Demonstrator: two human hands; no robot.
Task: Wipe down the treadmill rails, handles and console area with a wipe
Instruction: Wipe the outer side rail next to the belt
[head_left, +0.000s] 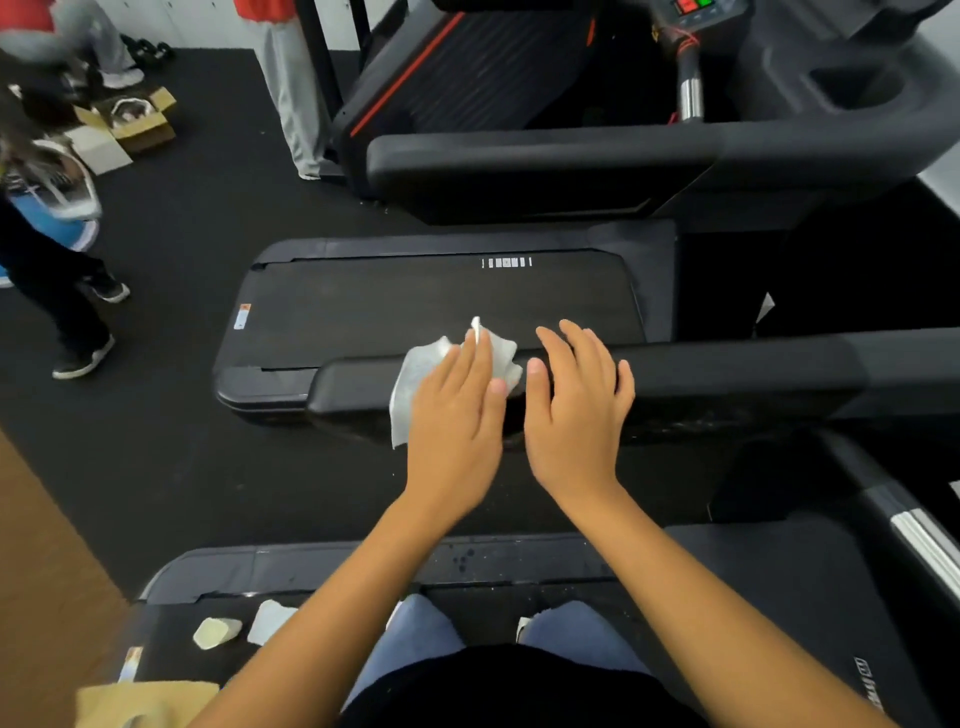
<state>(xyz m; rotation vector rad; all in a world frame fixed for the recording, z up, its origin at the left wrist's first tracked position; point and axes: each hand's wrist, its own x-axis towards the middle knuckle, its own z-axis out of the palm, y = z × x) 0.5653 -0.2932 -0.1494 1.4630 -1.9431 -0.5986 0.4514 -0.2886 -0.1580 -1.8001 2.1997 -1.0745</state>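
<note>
A white wipe (410, 384) lies draped over the end of the near black side rail (727, 374) of a treadmill. My left hand (457, 426) presses flat on the wipe with straight fingers. My right hand (576, 410) rests flat on the same rail just to the right, fingers spread, touching no wipe. Beyond the rail lies the treadmill belt (415, 306), and past it the far side rail (545, 150). The console (696, 13) with lit red and green buttons shows at the top right, above a metal-tipped handle (690, 88).
Two used wipes (239, 626) lie on the belt of the treadmill at my feet, beside a yellow cloth (145, 701). People stand at the left and top left on the black floor mat (182, 249). A cardboard box (140, 117) sits near them.
</note>
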